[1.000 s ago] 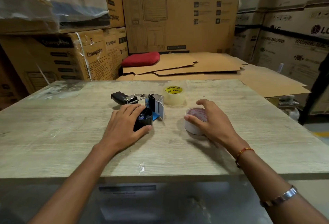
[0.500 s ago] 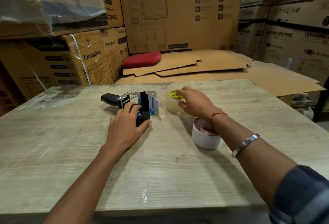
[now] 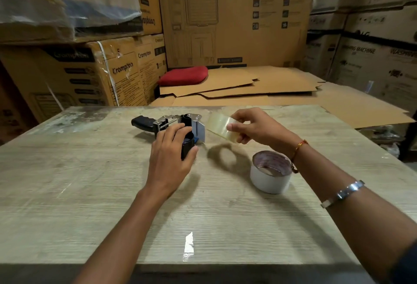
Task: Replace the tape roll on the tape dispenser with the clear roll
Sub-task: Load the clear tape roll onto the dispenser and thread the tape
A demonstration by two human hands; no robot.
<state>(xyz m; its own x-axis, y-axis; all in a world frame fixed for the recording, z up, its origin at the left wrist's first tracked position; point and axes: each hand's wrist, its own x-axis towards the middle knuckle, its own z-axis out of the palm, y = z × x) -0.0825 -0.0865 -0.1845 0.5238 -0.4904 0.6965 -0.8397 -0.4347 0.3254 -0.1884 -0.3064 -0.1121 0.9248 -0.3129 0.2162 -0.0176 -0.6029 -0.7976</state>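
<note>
Toward the far edge of the wooden desk (image 3: 67,182), left of its middle, the tape dispenser (image 3: 171,126) lies on its side with its black handle (image 3: 143,123) pointing to the left edge and its metal blade end turned to the right. The dispenser's black hub (image 3: 187,143) stands bare, with no roll on it. The left hand (image 3: 170,159) rests on the dispenser from the near side, fingers curled over the top of the hub and thumb pressed against its near right side, so the hand is closed around the hub and pins the tool to the desk. Just right of the blade end, the right hand (image 3: 255,127) holds the clear roll (image 3: 222,127) lifted off the desk, pinched between thumb and fingers at the roll's right rim, tilted, with its shadow falling on the wood below. The roll is close to the dispenser but not touching it. Nearer the right edge, under the right wrist, a white tape roll (image 3: 269,176) sits flat on the desk with its open core facing up, well apart from the dispenser. A red thread band (image 3: 301,145) circles the right wrist and a metal bracelet (image 3: 343,193) sits farther up the forearm. Beyond the far edge lie flattened cardboard sheets (image 3: 248,85) and a red cushion (image 3: 182,75), with stacked cartons (image 3: 108,69) behind.
</note>
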